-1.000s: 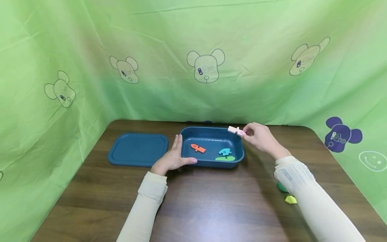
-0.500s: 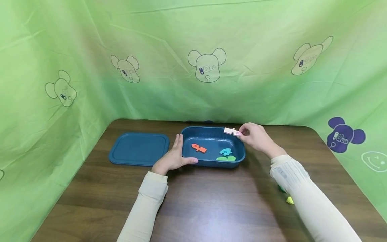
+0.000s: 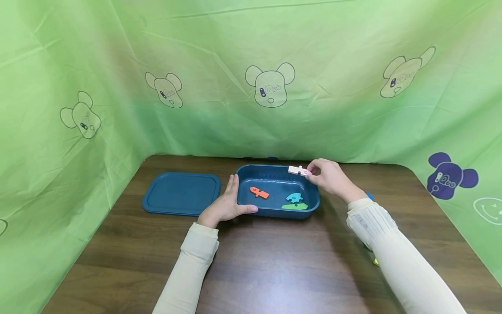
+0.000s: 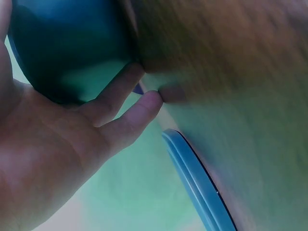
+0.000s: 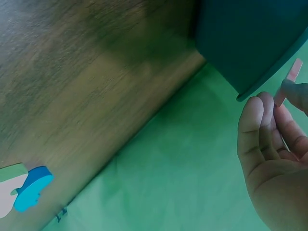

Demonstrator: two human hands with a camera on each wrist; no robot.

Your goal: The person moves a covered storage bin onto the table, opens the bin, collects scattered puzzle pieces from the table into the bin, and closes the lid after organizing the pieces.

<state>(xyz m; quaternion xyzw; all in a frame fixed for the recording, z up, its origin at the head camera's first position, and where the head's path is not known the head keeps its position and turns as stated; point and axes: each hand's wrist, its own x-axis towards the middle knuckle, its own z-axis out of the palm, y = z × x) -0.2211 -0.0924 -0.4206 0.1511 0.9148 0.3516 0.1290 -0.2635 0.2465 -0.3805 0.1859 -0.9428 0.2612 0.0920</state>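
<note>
My left hand [image 3: 224, 206] lies at the left front corner of a dark blue plastic box [image 3: 270, 213], straight fingers along its left side and thumb along the front rim. In the left wrist view two straight fingertips [image 4: 153, 98] reach down beside the box wall. My right hand [image 3: 331, 178] pinches one end of a flat pink puzzle piece [image 3: 296, 170] over the back right of the box. The right wrist view shows the pink piece [image 5: 294, 70] between thumb and fingers. Inside the box lie an orange piece [image 3: 259, 192], a turquoise piece [image 3: 294, 198] and a light green piece [image 3: 295, 206].
A blue lid [image 3: 182, 193] lies flat on the wooden table [image 3: 274, 261], left of the box. My right sleeve partly covers a yellow piece [image 3: 375, 262] and a blue piece [image 3: 370, 196]. Green fabric [image 3: 219, 126] with cartoon heads hangs behind the table.
My right hand has moved slightly left with the pink puzzle piece, further over the box. The left hand keeps its place at the box corner. More of the yellow piece is covered by the sleeve.
</note>
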